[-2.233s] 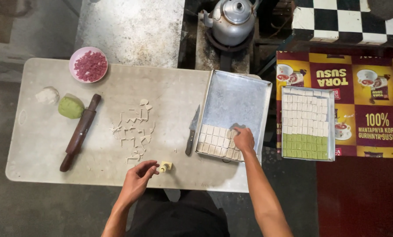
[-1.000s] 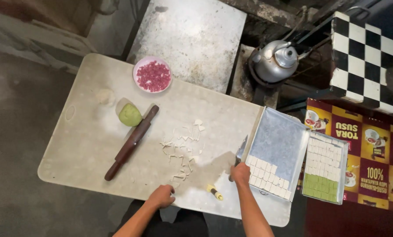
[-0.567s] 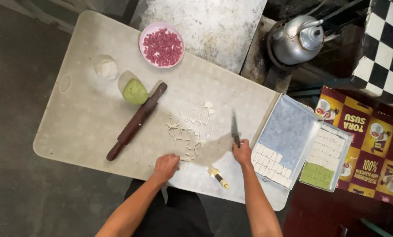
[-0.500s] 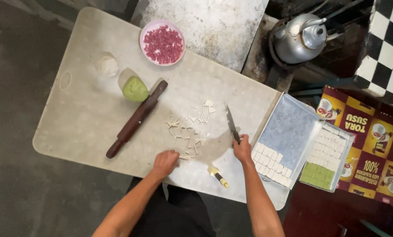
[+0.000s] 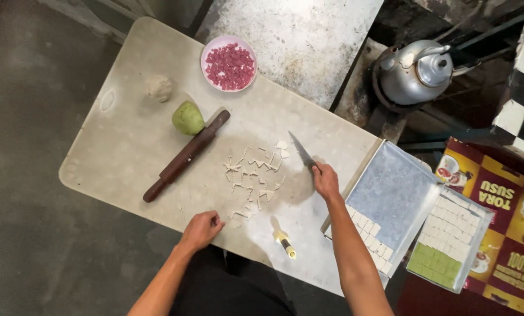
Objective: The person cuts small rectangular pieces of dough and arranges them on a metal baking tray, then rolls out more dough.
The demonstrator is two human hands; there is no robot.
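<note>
Hands work apart over a floured worktop (image 5: 127, 152): the left hand (image 5: 200, 229) rests loosely curled and empty at the near edge, touching the closest of the scattered dough pieces (image 5: 253, 175), while the right hand (image 5: 325, 180) is clamped on the handle of a knife (image 5: 302, 153). The blade runs up and to the left from that grip, its tip just beside the far right corner of the scatter, so the right hand is the nearer to the cuts. A small yellow-tipped tool (image 5: 284, 241) lies on the worktop between the two forearms. To the right, a metal tray (image 5: 391, 199) holds rows of pale squares along its near rim; a second tray (image 5: 449, 240) sits beyond it. Open worktop lies left of the scatter as far as a dark rolling pin (image 5: 186, 157), set diagonally with a green dough ball (image 5: 187, 118) touching its far end. Farther off sit a pale dough lump (image 5: 158, 88), a pink bowl (image 5: 229, 55) of red bits and a kettle (image 5: 417, 71).
</note>
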